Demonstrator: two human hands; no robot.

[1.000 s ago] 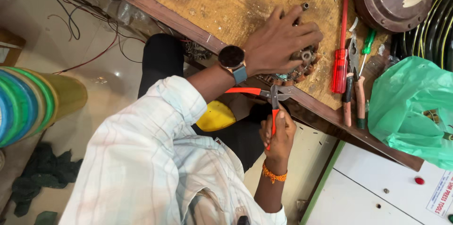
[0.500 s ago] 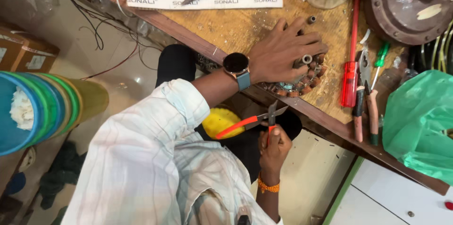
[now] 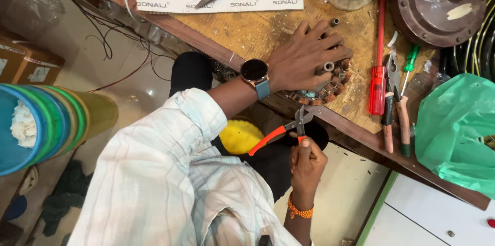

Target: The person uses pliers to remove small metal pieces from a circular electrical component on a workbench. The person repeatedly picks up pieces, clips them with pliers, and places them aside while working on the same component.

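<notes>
A wound stator (image 3: 330,83) at the desk (image 3: 258,32) edge is pressed down by the left hand (image 3: 304,60), spread flat. At its 6 o'clock, orange-handled pliers (image 3: 286,130) are clenched in the right hand (image 3: 307,161).

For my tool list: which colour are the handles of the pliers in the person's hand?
Orange, on the pliers held by the right hand; the head view shows them best.
</notes>
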